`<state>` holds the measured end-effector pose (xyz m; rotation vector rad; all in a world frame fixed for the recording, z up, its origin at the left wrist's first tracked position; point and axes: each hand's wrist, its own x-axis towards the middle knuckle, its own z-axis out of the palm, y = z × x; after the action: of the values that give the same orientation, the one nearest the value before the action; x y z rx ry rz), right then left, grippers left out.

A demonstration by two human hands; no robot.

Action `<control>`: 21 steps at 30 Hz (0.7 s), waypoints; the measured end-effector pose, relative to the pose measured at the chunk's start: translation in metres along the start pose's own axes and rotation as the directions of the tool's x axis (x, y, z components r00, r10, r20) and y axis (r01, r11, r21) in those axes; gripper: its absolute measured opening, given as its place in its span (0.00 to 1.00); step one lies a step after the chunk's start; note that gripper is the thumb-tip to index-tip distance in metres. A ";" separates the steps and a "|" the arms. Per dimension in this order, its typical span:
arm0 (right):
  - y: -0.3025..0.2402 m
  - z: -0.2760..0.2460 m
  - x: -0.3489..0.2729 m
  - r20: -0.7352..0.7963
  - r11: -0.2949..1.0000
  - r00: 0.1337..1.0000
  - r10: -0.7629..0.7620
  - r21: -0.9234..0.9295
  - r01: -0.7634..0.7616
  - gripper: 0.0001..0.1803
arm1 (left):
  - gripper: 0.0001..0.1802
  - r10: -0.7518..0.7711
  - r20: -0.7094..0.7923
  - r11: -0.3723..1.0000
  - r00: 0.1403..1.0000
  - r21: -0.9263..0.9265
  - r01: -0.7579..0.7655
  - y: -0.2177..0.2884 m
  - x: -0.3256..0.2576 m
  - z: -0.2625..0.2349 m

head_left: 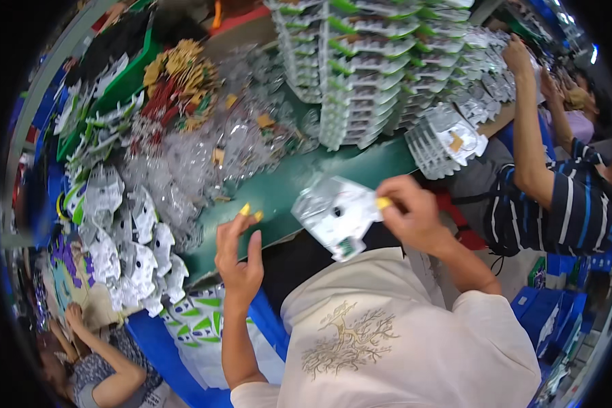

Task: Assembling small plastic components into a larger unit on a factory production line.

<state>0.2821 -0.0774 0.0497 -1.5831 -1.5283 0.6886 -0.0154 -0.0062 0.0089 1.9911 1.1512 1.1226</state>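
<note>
My right hand [415,216] pinches the edge of a silvery-white moulded plastic housing [343,211], held just above the table's near edge. The housing has a dark round hole in its middle and a small green piece at its lower corner. My left hand [239,264] is raised to the left of it, apart from it, with thumb and fingers spread and nothing between them. Yellow finger covers show on fingertips of both hands. The green tabletop [272,194] lies beyond my hands.
Clear plastic parts [190,153] and tan pieces [183,68] are heaped at the back left. White housings [136,262] pile up at the left. Tall stacks of green-and-white housings [364,75] stand behind. A blue bin [163,350] sits below left. Co-workers sit at both sides.
</note>
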 end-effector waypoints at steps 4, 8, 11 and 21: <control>-0.005 -0.106 -0.011 -0.372 1.000 0.928 0.003 -0.027 -0.014 0.12 | 0.22 0.000 0.125 1.000 0.992 -0.019 0.002 0.007 0.012 0.015; 0.029 -0.172 0.005 -0.425 0.988 0.894 0.145 0.103 -0.111 0.09 | 0.20 0.001 0.189 0.998 0.982 -0.060 0.011 0.010 0.012 0.029; 0.058 -0.180 0.012 -0.422 0.985 0.892 0.159 0.131 -0.114 0.09 | 0.20 -0.010 0.195 0.998 0.981 -0.059 0.022 0.013 0.012 0.032; 0.076 -0.171 -0.008 -0.684 0.991 0.721 -0.110 -0.020 0.132 0.10 | 0.19 -0.049 0.194 0.992 0.980 -0.106 0.071 -0.004 0.001 0.031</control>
<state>0.4651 -0.1115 0.0741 -1.4606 -1.0308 0.0112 0.0100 -0.0049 -0.0088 1.9182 1.0192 0.9218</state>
